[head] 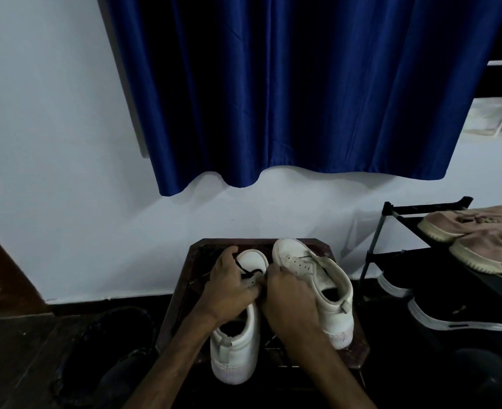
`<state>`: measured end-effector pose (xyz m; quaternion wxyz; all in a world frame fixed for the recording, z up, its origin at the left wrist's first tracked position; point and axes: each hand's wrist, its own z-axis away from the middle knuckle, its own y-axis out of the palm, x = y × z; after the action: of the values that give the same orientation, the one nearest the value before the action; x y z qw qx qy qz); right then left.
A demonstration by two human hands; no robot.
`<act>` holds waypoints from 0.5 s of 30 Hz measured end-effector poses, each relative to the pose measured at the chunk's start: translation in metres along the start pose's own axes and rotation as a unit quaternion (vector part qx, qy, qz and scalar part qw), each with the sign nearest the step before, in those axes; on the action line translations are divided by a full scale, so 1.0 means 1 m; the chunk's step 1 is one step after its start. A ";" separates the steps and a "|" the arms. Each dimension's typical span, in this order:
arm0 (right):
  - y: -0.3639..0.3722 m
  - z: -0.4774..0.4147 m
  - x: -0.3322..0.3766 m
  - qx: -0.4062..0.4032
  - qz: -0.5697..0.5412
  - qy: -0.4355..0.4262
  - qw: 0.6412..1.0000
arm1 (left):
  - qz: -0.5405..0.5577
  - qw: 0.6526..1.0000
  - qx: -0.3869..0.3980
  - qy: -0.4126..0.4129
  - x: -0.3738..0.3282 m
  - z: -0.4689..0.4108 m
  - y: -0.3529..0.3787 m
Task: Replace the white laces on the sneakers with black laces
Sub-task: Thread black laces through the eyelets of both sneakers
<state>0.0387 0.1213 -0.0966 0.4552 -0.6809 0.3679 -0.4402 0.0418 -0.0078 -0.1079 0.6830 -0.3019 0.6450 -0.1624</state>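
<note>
Sneakers, both white, stand side by side on a small dark wooden table (pixel 358 343), toes toward its far edge and heels toward the near edge. The left sneaker (pixel 238 349) sits near the table's middle. The right sneaker (pixel 329 278) is just beside it toward the right edge, with its eyelet holes in plain view. A black lace (pixel 245 268) crosses the front of the left sneaker. The left hand (pixel 229 286) is curled over that shoe's forepart and grasps it, and the lace seems to run out from under its thumb. The right hand (pixel 291 299) presses in at the same lacing with its fingers bent. I cannot tell what, if anything, it pinches. Off the table's right edge a black shoe rack (pixel 391 208) carries beige shoes (pixel 473 222). A blue curtain (pixel 302 98) hangs beyond the far edge.
</note>
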 end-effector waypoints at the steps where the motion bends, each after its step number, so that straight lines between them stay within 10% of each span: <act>1: 0.002 -0.003 0.004 0.001 0.011 -0.009 1.000 | 0.005 1.000 -0.003 -0.005 -0.001 0.000 0.000; 8: -0.004 0.040 -0.015 0.161 0.116 -0.016 0.980 | 0.019 1.000 0.009 -0.012 0.006 -0.004 0.002; 15: -0.008 0.000 0.007 0.034 0.039 -0.018 0.998 | 0.058 0.998 -0.007 -0.018 0.003 -0.001 0.002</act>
<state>0.0414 0.1174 -0.0875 0.5018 -0.6581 0.3701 -0.4221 0.0408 -0.0081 -0.1118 0.7006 -0.2717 0.6501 -0.1131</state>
